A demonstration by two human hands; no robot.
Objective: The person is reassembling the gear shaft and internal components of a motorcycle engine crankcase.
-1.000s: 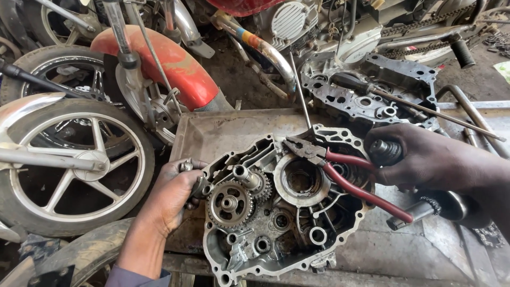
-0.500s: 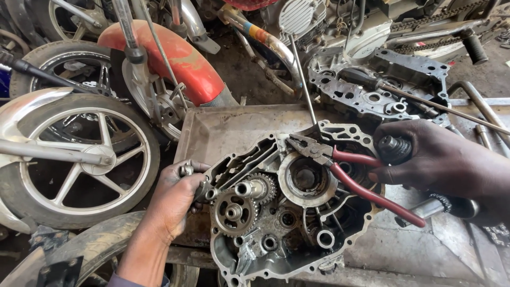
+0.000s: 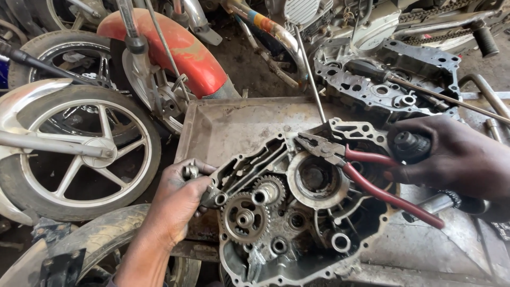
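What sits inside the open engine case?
Inside the engine case: two meshed gears and a round bearing seat, where the red-handled pliers reach. Anything beneath the gears is hidden.

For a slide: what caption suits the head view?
Left hand steadies an open engine case; right hand holds red-handled pliers at it.

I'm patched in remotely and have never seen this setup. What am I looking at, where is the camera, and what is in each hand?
The single view comes from a camera on the person's head, looking down. There is no robot, only two bare hands. An opened engine case with gears lies on a dirty metal tray. The left hand grips the case's left edge. The right hand holds red-handled pliers, their nose at the round bearing seat, along with a dark round part. Motorcycle wheels and another case half lie around.
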